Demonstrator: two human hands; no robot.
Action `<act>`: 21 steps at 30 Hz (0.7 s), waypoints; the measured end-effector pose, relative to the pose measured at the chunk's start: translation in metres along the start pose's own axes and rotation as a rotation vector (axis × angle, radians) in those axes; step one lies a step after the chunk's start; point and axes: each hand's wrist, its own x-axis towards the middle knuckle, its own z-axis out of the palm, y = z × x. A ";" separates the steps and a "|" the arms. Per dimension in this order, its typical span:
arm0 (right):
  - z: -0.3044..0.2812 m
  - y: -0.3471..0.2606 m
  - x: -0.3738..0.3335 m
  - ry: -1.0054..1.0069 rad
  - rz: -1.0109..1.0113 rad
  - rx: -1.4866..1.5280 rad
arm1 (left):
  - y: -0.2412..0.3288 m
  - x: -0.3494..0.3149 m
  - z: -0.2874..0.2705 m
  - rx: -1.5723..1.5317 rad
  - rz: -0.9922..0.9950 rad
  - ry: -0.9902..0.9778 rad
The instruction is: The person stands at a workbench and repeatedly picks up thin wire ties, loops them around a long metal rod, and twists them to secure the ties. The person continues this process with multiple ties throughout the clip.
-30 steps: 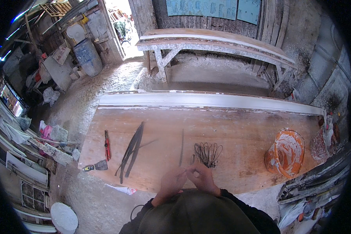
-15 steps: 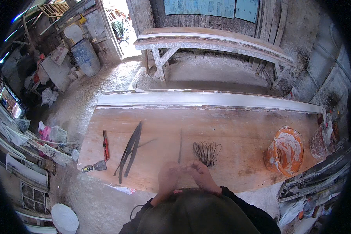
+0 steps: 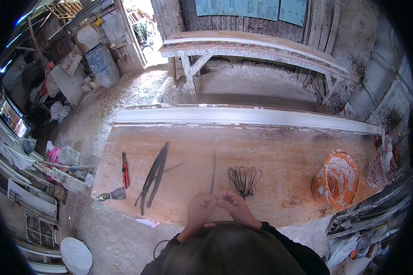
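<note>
My left hand (image 3: 201, 209) and my right hand (image 3: 235, 207) meet at the fingertips over the near edge of the wooden tabletop (image 3: 280, 183). Both are closed in a pinch; whatever lies between the fingers is too small to make out. A thin dark strip (image 3: 213, 169) runs away from the fingertips, and whether they grip its near end I cannot tell. Just right of my hands lies a looped bundle of dark wire (image 3: 245, 179). Several long black strips (image 3: 154, 176) lie crossed to the left.
Farther left lie red-handled pliers (image 3: 125, 170) and a scraper (image 3: 112, 195). An orange bucket (image 3: 336, 179) smeared with white stands at the right. A long white moulding (image 3: 243, 117) spans the table's far edge. Behind it is a bench (image 3: 243, 50); a blue barrel (image 3: 102, 66) stands back left.
My fingertips have drawn closer together and my hands have shifted slightly beside the near end of the thin strip. The whole view has moved a little; the tools and wire bundle stay put.
</note>
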 end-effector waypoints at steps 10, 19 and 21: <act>-0.011 0.004 0.001 -0.072 0.260 0.541 | -0.010 -0.003 0.001 -0.071 -0.015 0.017; -0.009 -0.001 -0.003 -0.029 0.084 0.309 | 0.006 -0.005 -0.003 -0.208 -0.114 -0.109; -0.011 0.001 -0.003 -0.036 0.048 0.222 | 0.007 -0.003 -0.003 -0.218 -0.159 -0.134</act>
